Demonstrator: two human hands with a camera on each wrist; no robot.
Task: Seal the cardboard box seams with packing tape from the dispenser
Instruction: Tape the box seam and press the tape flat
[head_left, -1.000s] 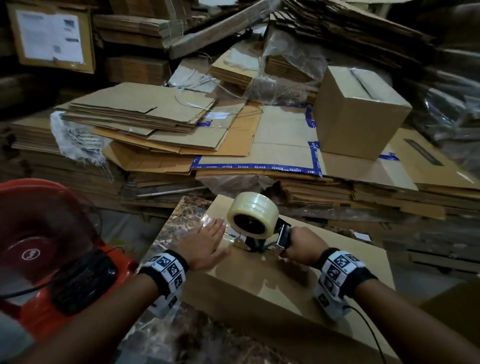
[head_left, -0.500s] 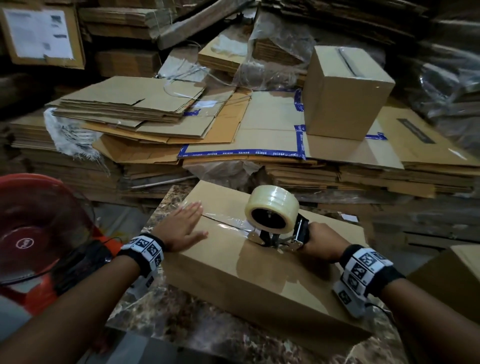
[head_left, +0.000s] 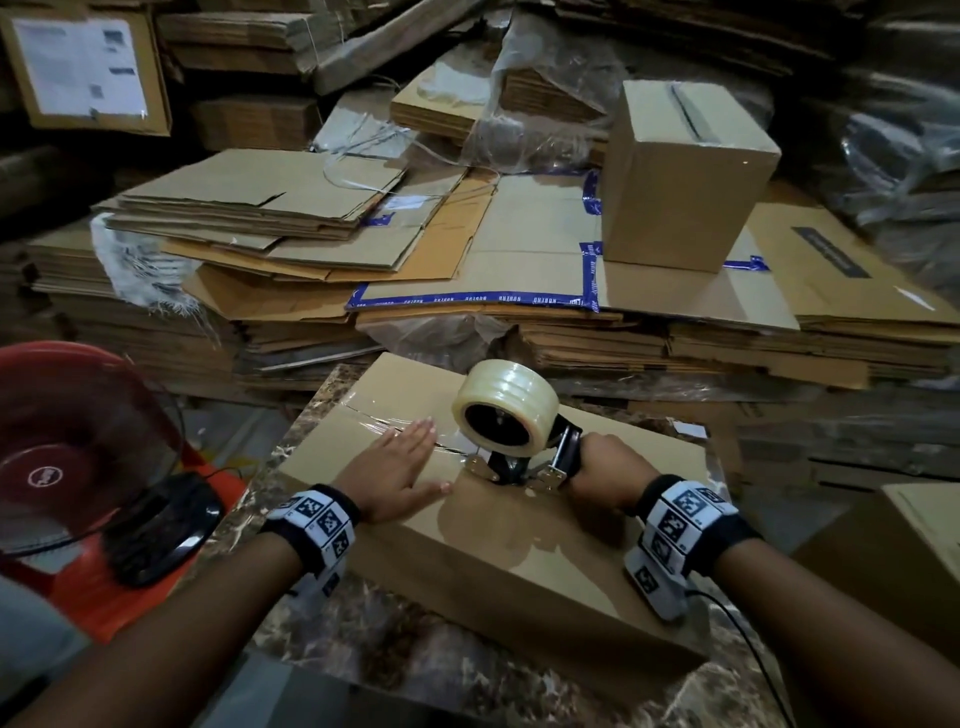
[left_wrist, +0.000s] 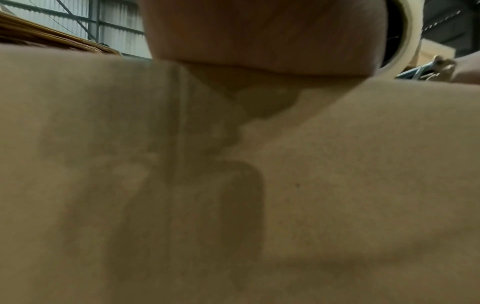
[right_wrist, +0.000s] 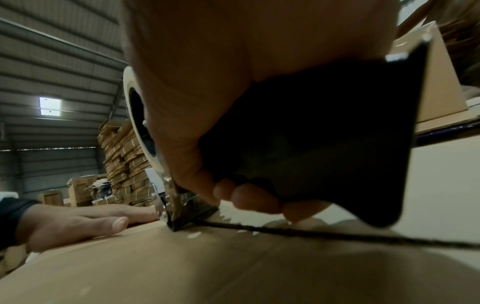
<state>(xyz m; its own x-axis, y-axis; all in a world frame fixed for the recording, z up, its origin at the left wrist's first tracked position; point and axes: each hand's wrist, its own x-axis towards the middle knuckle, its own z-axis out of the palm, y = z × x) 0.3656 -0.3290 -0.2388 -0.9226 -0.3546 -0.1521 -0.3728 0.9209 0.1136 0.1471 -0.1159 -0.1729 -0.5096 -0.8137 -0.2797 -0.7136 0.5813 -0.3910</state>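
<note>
A flat brown cardboard box (head_left: 519, 540) lies on a marble-patterned table (head_left: 415, 654). Its centre seam (right_wrist: 337, 236) runs across the top, with clear tape (head_left: 374, 418) laid over the far left stretch. My left hand (head_left: 400, 467) lies flat with straight fingers on the taped seam; its wrist view shows only the palm (left_wrist: 259, 30) on cardboard. My right hand (head_left: 602, 470) grips the black handle (right_wrist: 324, 144) of the tape dispenser (head_left: 519, 457), whose metal mouth (right_wrist: 176, 218) presses on the seam. A clear tape roll (head_left: 506, 402) sits on top of it.
Stacks of flattened cartons (head_left: 467, 270) fill the space behind the table, with an upright sealed box (head_left: 685, 176) on them at right. A red fan (head_left: 78, 457) stands at left. Another box corner (head_left: 909, 551) is at the right edge.
The dispenser has travelled right along the seam with my right hand, leaving more tape behind. My left hand slid back to the left end, then followed right along the tape.
</note>
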